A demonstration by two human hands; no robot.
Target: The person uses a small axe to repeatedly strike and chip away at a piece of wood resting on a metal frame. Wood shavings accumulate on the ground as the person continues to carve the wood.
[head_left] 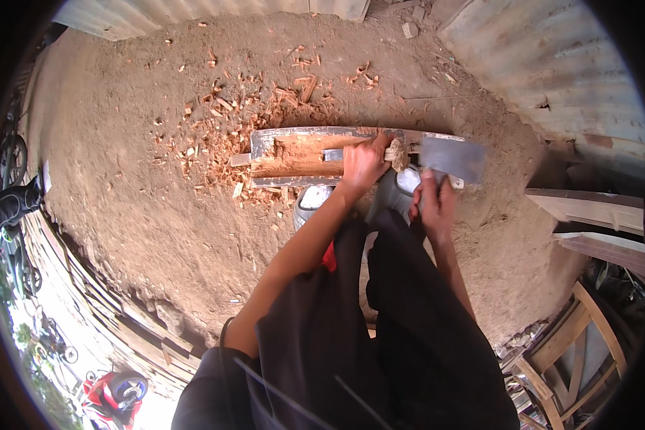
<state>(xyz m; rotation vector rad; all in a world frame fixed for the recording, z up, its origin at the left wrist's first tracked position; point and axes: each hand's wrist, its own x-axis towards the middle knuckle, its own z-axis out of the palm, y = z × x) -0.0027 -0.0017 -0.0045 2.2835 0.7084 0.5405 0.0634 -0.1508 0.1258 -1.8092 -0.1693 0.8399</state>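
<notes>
A long wooden piece [294, 170], hollowed along its middle and with worn, dark-painted edges, lies across the ground in front of my feet. My left hand [365, 166] is closed round a chisel, its flat steel blade [332, 155] pointing left into the hollow. The chisel's frayed, mushroomed wooden end [398, 154] sticks out to the right of that fist. My right hand [436, 201] grips the handle of a broad, flat metal blade like a cleaver [453, 158], slightly blurred. This blade hovers over the right end of the wood, just beside the chisel's end.
Wood chips [226, 118] are scattered over the dirt floor around the left end and beyond. My shoes [314, 198] stand against the near edge. Corrugated metal sheets [552, 68] border the far right. Planks [588, 209] and a wooden frame [577, 351] stand right; a red motorcycle [111, 395] is lower left.
</notes>
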